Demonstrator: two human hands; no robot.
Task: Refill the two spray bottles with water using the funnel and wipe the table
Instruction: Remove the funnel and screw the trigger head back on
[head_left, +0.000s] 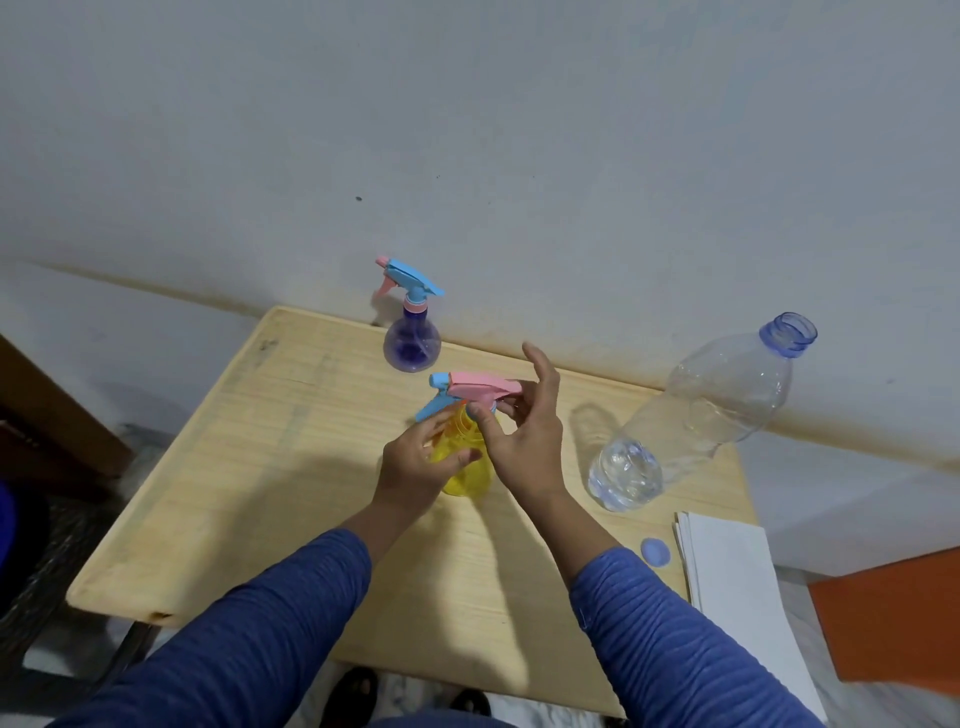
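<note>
A yellow spray bottle (467, 470) stands in the middle of the wooden table (249, 467). My left hand (423, 465) wraps around its body. My right hand (524, 436) pinches its pink and blue spray head (475, 388) at the neck, index finger raised. A purple spray bottle (412, 340) with a blue and pink head stands alone at the table's far edge. To the right stands a large clear water bottle (696, 415), uncapped, with little water in it. No funnel is in view.
The bottle's blue cap (655, 550) lies near the table's right edge, beside a stack of white paper napkins (737, 582). An orange object (893, 618) is at the far right. A wall runs right behind the table. Dark footwear (358, 691) shows below the front edge.
</note>
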